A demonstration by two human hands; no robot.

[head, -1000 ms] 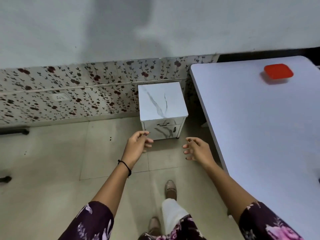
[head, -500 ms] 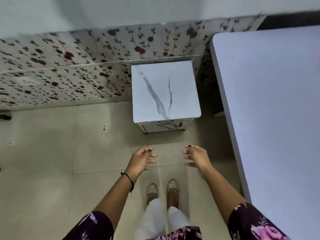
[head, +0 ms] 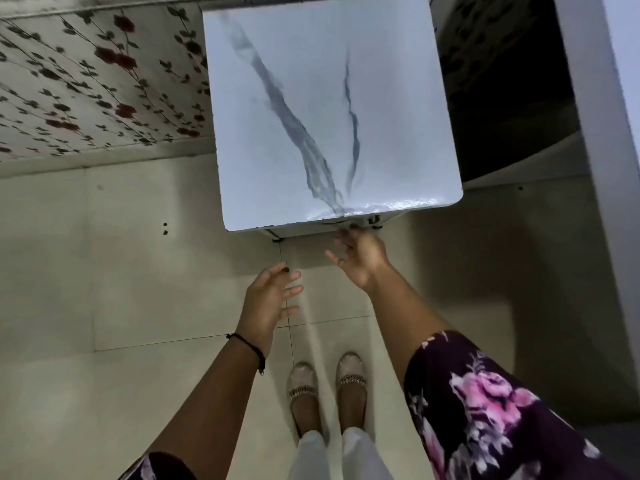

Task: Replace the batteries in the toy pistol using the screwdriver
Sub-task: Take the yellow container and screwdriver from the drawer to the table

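- Looked down on a pale tiled floor [head: 104, 271] that filled the near and left parts of the scene.
- Saw a white cabinet [head: 311, 116] with grey marble veining on its top, standing at the far middle against the wall, with only a thin strip of its front showing below the near edge.
- Noted floral wallpaper [head: 86, 81] with dark red blooms and leafy stems on the wall at far left, beside the cabinet.
- Made out the pale edge of a table [head: 595, 116] along the far right, apart from the cabinet, with a dark gap between the two.
- Saw a dark flowered sleeve [head: 485, 410] on the right arm at near right, and white trousers [head: 311, 452] at the near middle.
- Found the right hand [head: 360, 258] raised to the cabinet's near edge, fingers loose and spread, gripping nothing; fingertips blurred there, so could not tell whether they touched the front.
- Found the left hand [head: 268, 299] lower and to the left, over the floor, well short of the cabinet, fingers straight and relaxed, holding nothing.
- Saw two pale beaded shoes [head: 304, 386] side by side on the tiles, near the middle.
- Noted a black thread band [head: 249, 344] round the left wrist.
- Could not tell where the toy pistol, the screwdriver or the batteries lay.
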